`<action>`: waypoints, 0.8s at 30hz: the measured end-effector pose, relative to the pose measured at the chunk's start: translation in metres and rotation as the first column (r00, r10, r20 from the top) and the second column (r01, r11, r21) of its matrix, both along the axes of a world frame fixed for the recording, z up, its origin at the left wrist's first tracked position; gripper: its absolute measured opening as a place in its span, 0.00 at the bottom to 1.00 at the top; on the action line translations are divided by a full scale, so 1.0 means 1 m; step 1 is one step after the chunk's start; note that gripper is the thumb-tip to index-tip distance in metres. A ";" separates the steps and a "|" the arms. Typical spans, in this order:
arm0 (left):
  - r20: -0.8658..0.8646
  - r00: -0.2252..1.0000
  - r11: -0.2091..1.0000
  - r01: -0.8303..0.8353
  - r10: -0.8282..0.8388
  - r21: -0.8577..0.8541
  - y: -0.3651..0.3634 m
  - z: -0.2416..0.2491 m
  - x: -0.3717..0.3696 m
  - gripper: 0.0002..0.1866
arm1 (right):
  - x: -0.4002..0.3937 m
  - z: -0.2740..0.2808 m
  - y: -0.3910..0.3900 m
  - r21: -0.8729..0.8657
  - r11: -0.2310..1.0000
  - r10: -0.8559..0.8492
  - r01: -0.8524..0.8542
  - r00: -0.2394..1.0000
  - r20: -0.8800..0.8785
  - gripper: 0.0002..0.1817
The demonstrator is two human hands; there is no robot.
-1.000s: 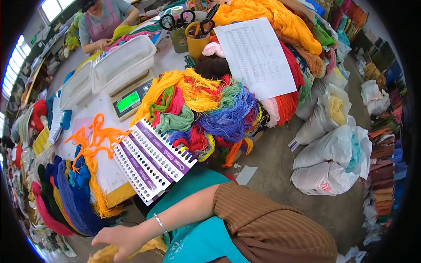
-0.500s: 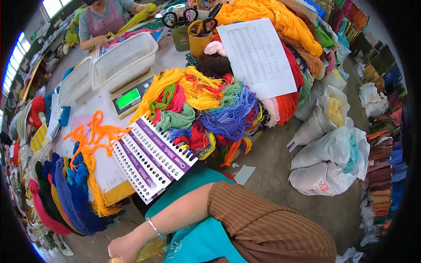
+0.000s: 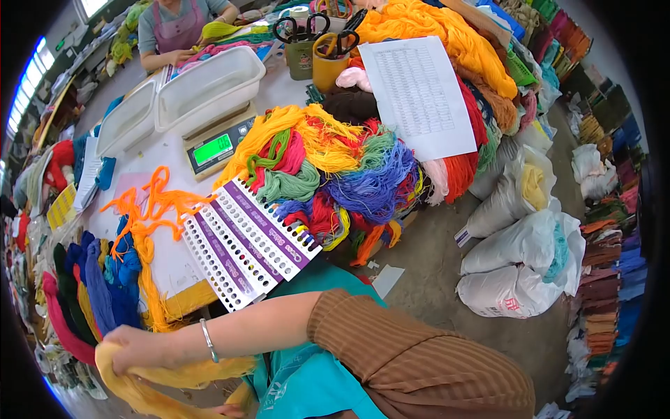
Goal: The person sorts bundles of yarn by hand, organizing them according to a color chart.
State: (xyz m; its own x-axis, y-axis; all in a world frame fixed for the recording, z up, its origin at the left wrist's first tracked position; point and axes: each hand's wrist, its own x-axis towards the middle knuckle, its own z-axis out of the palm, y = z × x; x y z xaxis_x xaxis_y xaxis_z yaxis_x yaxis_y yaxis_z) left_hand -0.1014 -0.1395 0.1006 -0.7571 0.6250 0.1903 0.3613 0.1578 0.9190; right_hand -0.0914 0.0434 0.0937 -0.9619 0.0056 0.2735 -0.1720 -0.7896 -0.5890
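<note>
A skein of pale yellow yarn (image 3: 115,383) hangs in a loose loop at the lower left. My right hand (image 3: 136,349), a silver bangle at its wrist, is closed round the upper part of the loop. Only some fingers of my left hand (image 3: 229,410) show at the bottom edge, curled at the yarn's other end; the rest of that hand is out of frame. Above my right forearm, purple-and-white thread colour cards (image 3: 244,241) lie fanned over the table's edge. Orange yarn (image 3: 150,209) lies beside them.
Mixed coloured yarn (image 3: 349,167) heaps up beside a digital scale (image 3: 213,148) and white plastic trays (image 3: 209,91). Scissors stand in cups (image 3: 328,66) near a printed sheet (image 3: 419,98). Yarn skeins (image 3: 101,286) hang off the table. White sacks (image 3: 516,251) stand on the floor; a co-worker (image 3: 174,35) handles yarn opposite.
My right hand has moved left and up, drawing the yellow skein into view. My left hand's fingers now show at the bottom. The co-worker's raised hand has come down, and the view has shifted slightly.
</note>
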 end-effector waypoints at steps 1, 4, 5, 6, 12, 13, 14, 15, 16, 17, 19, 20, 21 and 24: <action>0.021 1.000 0.999 -0.007 0.006 0.038 0.000 -0.003 0.002 0.29 | -0.016 -0.012 -0.006 -0.061 0.997 -0.054 0.053 0.998 -0.018 0.16; 0.092 0.996 0.990 -0.005 -0.008 0.140 0.000 -0.009 0.015 0.30 | -0.035 -0.054 -0.016 0.219 0.972 -0.098 0.090 0.995 0.026 0.18; 0.118 0.993 0.984 0.001 -0.023 0.180 -0.004 -0.009 0.020 0.30 | -0.036 -0.071 -0.016 0.622 0.736 -0.238 0.267 0.962 -0.131 0.21; 0.141 0.989 0.976 0.003 -0.035 0.218 -0.007 -0.009 0.024 0.31 | -0.022 -0.071 -0.013 0.869 0.477 -0.209 0.130 0.977 -0.032 0.23; 0.222 0.962 0.882 0.039 -0.160 0.469 -0.039 0.006 0.042 0.32 | 0.012 -0.086 -0.036 0.848 0.483 -0.194 0.220 0.971 -0.142 0.12; 0.133 0.990 0.933 -0.013 -0.037 0.359 -0.032 0.010 0.043 0.36 | 0.018 -0.078 -0.039 0.778 0.584 -0.198 0.232 0.970 -0.141 0.10; 0.035 0.996 0.966 -0.086 0.079 0.245 -0.026 0.014 0.043 0.39 | 0.018 -0.079 -0.051 0.700 0.658 -0.225 0.278 0.960 -0.169 0.10; -0.184 0.980 0.991 -0.053 0.076 0.123 -0.032 0.007 0.035 0.40 | 0.024 -0.071 -0.057 0.604 0.765 -0.179 0.221 0.975 -0.130 0.11; -0.221 0.970 0.992 -0.078 0.098 0.100 -0.033 0.007 0.031 0.40 | 0.030 -0.065 -0.062 0.495 0.854 -0.128 0.160 0.987 -0.098 0.12; -0.203 0.972 0.989 -0.095 0.116 0.109 -0.031 0.007 0.029 0.40 | 0.027 -0.070 -0.076 0.421 0.885 -0.153 0.198 0.978 -0.141 0.11; -0.183 0.972 0.985 -0.126 0.146 0.120 -0.029 0.006 0.020 0.39 | 0.035 -0.066 -0.083 0.441 0.879 -0.126 0.182 0.980 -0.154 0.13; -0.173 0.973 0.984 -0.132 0.153 0.123 -0.030 0.006 0.015 0.39 | 0.040 -0.064 -0.086 0.456 0.874 -0.101 0.168 0.981 -0.167 0.16; -0.158 0.974 0.981 -0.139 0.159 0.132 -0.029 0.004 0.013 0.39 | 0.044 -0.060 -0.083 0.500 0.861 -0.037 0.094 0.992 -0.123 0.16; -0.072 0.984 0.978 -0.149 0.161 0.149 -0.033 -0.004 0.011 0.38 | 0.038 -0.066 -0.087 0.556 0.824 -0.003 0.112 0.981 -0.194 0.17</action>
